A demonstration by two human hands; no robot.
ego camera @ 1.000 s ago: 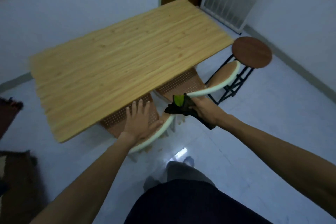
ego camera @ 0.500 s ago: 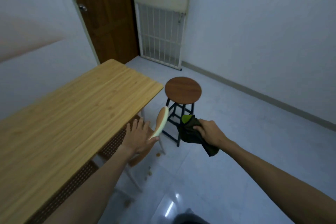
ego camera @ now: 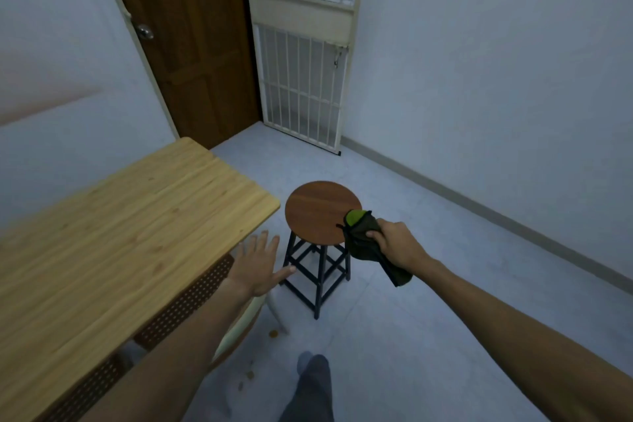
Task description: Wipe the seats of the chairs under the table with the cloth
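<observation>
My right hand (ego camera: 397,245) grips a dark green cloth (ego camera: 364,238) with a bright green patch, held at the right rim of a round brown stool seat (ego camera: 317,211) on black legs. My left hand (ego camera: 258,264) is open, fingers spread, hovering beside the near corner of the light wooden table (ego camera: 120,226). Below the table edge, the perforated brown back of a chair (ego camera: 186,298) shows, with a cream rim (ego camera: 239,325) under my left forearm. The chair seats are mostly hidden by the table and my arm.
A brown door (ego camera: 191,41) and a white barred gate (ego camera: 301,55) stand at the far wall. White walls close the right side. Small crumbs (ego camera: 250,375) lie on the pale floor near my leg (ego camera: 310,390).
My view has swung up and right from the tabletop toward the stool. My left hand has let go of the chair's cream rim. The cloth hand has moved over to the stool seat.
</observation>
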